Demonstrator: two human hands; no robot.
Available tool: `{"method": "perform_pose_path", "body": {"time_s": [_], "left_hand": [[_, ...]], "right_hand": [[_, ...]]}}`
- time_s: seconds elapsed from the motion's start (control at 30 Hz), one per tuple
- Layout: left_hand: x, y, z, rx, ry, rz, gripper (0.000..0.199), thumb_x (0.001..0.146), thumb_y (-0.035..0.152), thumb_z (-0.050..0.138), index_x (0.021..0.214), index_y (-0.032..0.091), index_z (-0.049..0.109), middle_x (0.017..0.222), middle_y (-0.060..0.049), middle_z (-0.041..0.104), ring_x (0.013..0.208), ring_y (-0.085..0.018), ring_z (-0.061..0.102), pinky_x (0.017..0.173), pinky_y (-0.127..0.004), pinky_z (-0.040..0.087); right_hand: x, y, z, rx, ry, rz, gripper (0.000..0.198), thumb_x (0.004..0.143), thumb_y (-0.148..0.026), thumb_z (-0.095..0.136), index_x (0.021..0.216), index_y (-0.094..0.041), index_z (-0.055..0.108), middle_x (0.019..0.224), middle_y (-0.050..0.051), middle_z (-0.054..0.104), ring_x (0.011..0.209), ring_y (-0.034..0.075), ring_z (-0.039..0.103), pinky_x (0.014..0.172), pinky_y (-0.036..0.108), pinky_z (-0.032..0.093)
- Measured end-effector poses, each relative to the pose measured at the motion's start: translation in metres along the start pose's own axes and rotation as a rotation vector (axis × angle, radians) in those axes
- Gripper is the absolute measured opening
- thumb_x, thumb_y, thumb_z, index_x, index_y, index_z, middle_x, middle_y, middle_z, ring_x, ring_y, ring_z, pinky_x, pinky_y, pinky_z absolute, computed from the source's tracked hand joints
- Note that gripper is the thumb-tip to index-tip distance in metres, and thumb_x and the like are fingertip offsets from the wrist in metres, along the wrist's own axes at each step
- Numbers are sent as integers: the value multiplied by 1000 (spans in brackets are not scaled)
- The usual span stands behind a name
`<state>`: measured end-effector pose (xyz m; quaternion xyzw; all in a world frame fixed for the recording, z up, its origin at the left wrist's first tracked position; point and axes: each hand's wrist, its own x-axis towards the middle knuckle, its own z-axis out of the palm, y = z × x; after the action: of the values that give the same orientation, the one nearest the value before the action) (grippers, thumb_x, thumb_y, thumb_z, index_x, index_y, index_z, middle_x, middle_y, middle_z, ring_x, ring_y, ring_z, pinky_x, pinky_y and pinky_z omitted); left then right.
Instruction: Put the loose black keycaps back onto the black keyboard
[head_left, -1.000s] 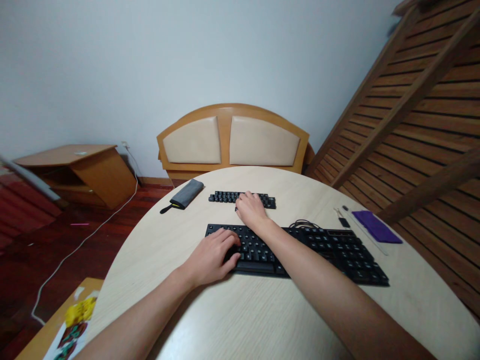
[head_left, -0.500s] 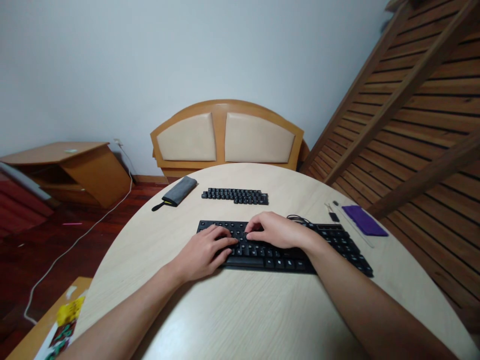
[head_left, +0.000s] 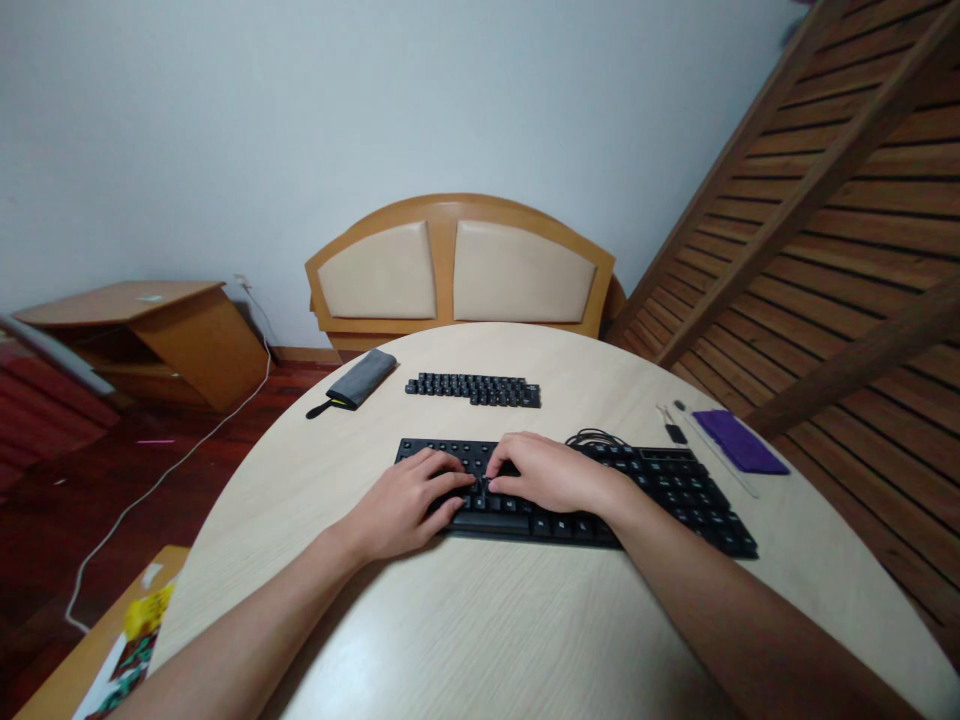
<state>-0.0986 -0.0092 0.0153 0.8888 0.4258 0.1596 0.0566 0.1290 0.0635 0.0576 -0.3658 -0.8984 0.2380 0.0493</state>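
several rows of loose black keycaps (head_left: 474,388) lie on the round wood-grain table (head_left: 450,620), beyond a black computer keyboard (head_left: 566,526). the left hand (head_left: 412,500) rests on the keyboard's left part, fingers loosely spread, thumb apart. just beside it, the right hand (head_left: 551,475) arches over the keys, thumb and index fingertips close together; whether they pinch anything, i cannot tell.

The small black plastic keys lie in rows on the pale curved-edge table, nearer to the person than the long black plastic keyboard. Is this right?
Not quite: the head view shows the small black keys farther away than the long black keyboard, beyond it.
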Motion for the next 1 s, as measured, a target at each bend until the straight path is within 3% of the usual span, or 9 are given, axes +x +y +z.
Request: {"method": "perform_pose_path", "body": {"time_s": [0.43, 0.8, 1.0], "left_hand": [[0, 2, -2, -15, 15, 5, 32, 99, 26, 44, 125, 20, 62, 118, -11, 62, 108, -25, 57, 95, -43, 51], [0, 2, -2, -16, 29, 10, 32, 99, 27, 44, 125, 21, 62, 118, -11, 62, 107, -26, 57, 94, -43, 51], [0, 2, -1, -12, 24, 10, 32, 98, 26, 45, 125, 21, 62, 118, -11, 62, 106, -25, 57, 94, -43, 51]], "right_hand": [[-3, -37, 10, -400, 28, 78, 18, 91, -21, 59, 101, -16, 74, 105, 13, 74, 99, 27, 68, 84, 34, 49], [-4, -47, 2, -416, -54, 146, 18, 92, -22, 59, 96, -18, 76, 99, 12, 76, 94, 28, 72, 76, 32, 52], [-1, -43, 15, -470, 26, 99, 19, 91, -20, 58, 98, -15, 75, 96, 14, 76, 89, 28, 73, 73, 31, 53]]}}
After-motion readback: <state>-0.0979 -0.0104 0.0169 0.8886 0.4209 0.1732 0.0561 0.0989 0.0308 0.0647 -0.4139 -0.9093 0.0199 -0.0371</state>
